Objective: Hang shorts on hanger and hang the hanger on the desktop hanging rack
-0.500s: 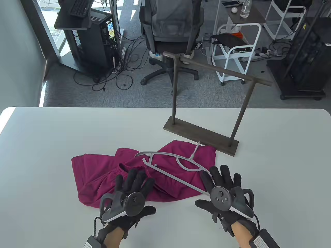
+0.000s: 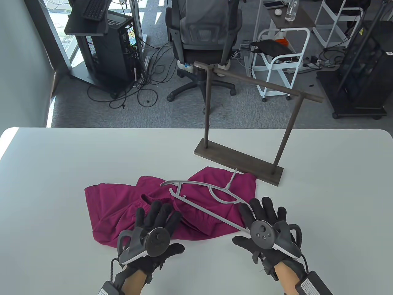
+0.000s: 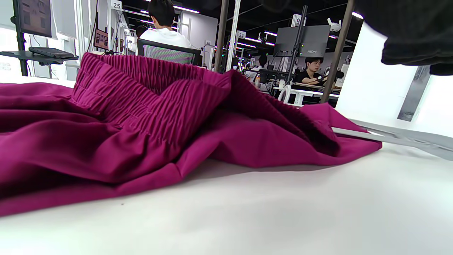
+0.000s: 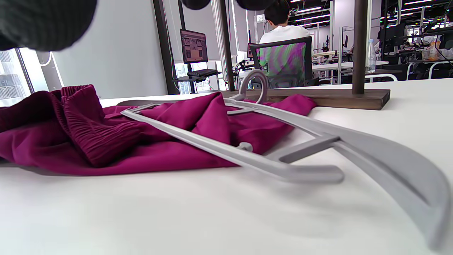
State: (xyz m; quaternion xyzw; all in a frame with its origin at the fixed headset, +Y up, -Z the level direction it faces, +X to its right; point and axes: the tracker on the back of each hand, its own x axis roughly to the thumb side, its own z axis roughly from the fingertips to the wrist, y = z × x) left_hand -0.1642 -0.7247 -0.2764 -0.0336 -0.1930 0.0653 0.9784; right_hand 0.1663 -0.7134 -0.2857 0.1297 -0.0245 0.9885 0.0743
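Crumpled magenta shorts (image 2: 122,206) lie on the white table (image 2: 46,184), their elastic waistband (image 3: 141,92) bunched upward. A grey plastic hanger (image 2: 202,209) lies flat across them, its hook (image 2: 232,178) pointing toward the rack. My left hand (image 2: 156,215) spreads straight fingers over the shorts' near edge and holds nothing. My right hand (image 2: 264,212) spreads its fingers over the hanger's near right end without gripping it. The right wrist view shows the hanger (image 4: 283,156) resting on the shorts (image 4: 106,138) and the table. Whether either hand touches anything is unclear.
A dark wooden desktop rack stands at the back right of the table, with a flat base (image 2: 239,161), two posts and a top bar (image 2: 258,81). Beyond the far edge are an office chair (image 2: 202,40), a white cart (image 2: 282,61) and floor cables.
My left hand has edged very slightly to the left. My right hand, the hanger and the shorts are where they were.
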